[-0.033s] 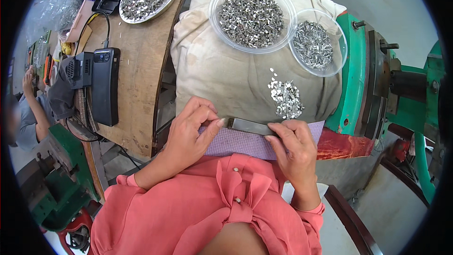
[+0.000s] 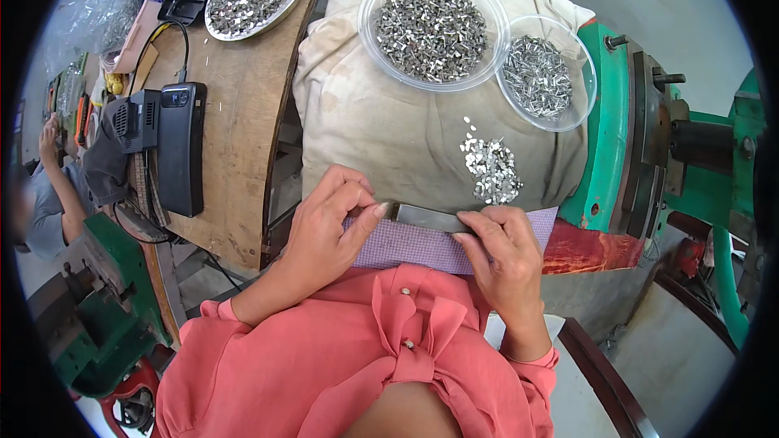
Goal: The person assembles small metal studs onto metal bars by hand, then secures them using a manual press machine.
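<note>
A flat grey metal bar (image 2: 432,218) lies crosswise in front of me, over the front of a checked purple cloth (image 2: 414,246). My right hand (image 2: 505,253) grips its right end between thumb and fingers. At the bar's darker left end, my left hand (image 2: 329,217) is closed in a pinch, thumb and fingertips together. Its fingers partly hide what they hold there. Just beyond the bar, a loose pile of small shiny metal pieces (image 2: 492,172) lies on the beige cushion (image 2: 381,138).
Clear tubs of small metal parts (image 2: 365,40) and short metal pins (image 2: 590,97) stand on the cushion. A green machine (image 2: 604,130) borders it at right. The wooden table (image 2: 235,130) at left carries a black phone-like device (image 2: 180,150) and a full bowl (image 2: 299,2). Another person's arm (image 2: 69,186) shows far left.
My right hand and the metal bar have shifted very slightly to the left. My left hand has stayed in place.
</note>
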### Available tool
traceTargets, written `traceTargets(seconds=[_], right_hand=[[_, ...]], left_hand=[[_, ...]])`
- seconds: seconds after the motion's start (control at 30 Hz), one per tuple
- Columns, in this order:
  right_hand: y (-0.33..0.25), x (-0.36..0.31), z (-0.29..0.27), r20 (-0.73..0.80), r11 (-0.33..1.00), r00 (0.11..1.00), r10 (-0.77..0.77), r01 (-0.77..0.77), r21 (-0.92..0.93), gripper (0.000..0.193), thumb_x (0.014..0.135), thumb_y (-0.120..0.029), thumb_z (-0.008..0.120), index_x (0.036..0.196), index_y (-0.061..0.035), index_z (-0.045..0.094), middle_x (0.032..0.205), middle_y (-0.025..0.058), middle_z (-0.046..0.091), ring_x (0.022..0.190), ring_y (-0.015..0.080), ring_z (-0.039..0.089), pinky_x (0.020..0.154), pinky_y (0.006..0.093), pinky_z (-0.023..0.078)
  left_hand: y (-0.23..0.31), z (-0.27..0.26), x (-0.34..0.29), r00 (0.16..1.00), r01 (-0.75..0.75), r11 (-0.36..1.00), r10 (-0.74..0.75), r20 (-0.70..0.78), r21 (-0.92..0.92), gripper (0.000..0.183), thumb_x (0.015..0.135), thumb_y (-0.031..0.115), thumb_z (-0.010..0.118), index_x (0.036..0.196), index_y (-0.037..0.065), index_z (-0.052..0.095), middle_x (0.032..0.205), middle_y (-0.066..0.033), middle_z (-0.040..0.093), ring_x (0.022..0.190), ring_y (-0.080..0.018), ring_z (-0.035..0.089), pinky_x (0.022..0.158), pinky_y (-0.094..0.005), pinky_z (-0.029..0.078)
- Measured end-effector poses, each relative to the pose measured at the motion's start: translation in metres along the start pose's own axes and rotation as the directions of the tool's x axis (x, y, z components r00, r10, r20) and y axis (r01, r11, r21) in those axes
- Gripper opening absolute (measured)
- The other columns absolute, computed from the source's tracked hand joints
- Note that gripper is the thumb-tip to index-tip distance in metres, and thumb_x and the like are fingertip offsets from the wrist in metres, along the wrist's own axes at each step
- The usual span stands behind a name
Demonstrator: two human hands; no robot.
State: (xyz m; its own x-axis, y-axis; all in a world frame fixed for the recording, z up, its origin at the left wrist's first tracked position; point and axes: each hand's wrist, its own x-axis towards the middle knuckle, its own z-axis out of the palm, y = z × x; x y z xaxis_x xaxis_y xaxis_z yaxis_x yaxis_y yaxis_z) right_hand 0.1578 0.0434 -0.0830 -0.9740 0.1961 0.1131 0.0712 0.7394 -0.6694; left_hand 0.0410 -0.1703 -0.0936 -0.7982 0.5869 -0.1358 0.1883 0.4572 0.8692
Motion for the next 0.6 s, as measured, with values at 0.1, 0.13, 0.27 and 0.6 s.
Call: traceTargets(seconds=[0.1,0.13,0.27,0.6], right_hand=[[-0.001,0.001,0.003,0.012,0.999,0.999,-0.046,0.046,0.008,0.032,0.073,0.000,0.080,0.104,-0.0015,0.071,0.094,0.0098,0.061,0.082,0.0277,0.061,0.068,0.0379,0.051],[-0.001,0.001,0.003,0.037,1.000,0.999,-0.023,0.022,0.009,0.032,0.073,0.000,0.080,0.104,-0.0013,0.071,0.094,0.0097,0.060,0.083,0.0277,0.061,0.068,0.0381,0.051],[-0.002,0.001,0.006,0.012,1.000,1.000,-0.018,0.018,0.017,0.031,0.071,0.000,0.081,0.101,-0.0021,0.073,0.091,0.0098,0.063,0.079,0.0267,0.062,0.067,0.0370,0.050],[0.000,-0.012,0.003,-0.062,0.999,0.997,0.050,-0.049,0.008,0.033,0.074,-0.004,0.082,0.105,-0.0016,0.072,0.092,0.0105,0.062,0.080,0.0272,0.061,0.067,0.0371,0.051]], left_hand=[[0.002,0.003,0.003,1.000,-0.015,0.998,0.013,0.029,0.065,0.015,0.089,0.013,0.071,0.087,0.001,0.062,0.097,-0.0121,0.058,0.080,-0.0301,0.059,0.069,-0.0385,0.048],[0.002,0.005,0.003,0.999,-0.006,0.997,0.003,0.036,0.082,0.016,0.088,0.014,0.071,0.087,0.001,0.062,0.096,-0.0116,0.057,0.081,-0.0310,0.059,0.070,-0.0399,0.047],[0.005,0.008,0.004,0.997,-0.040,0.989,0.032,0.064,0.139,0.016,0.085,0.014,0.073,0.086,0.001,0.063,0.095,-0.0103,0.056,0.085,-0.0315,0.059,0.075,-0.0413,0.046],[0.010,0.009,0.007,0.997,-0.040,0.979,0.025,0.079,0.198,0.016,0.081,0.012,0.075,0.084,0.002,0.063,0.095,-0.0094,0.056,0.086,-0.0308,0.059,0.076,-0.0406,0.044]])
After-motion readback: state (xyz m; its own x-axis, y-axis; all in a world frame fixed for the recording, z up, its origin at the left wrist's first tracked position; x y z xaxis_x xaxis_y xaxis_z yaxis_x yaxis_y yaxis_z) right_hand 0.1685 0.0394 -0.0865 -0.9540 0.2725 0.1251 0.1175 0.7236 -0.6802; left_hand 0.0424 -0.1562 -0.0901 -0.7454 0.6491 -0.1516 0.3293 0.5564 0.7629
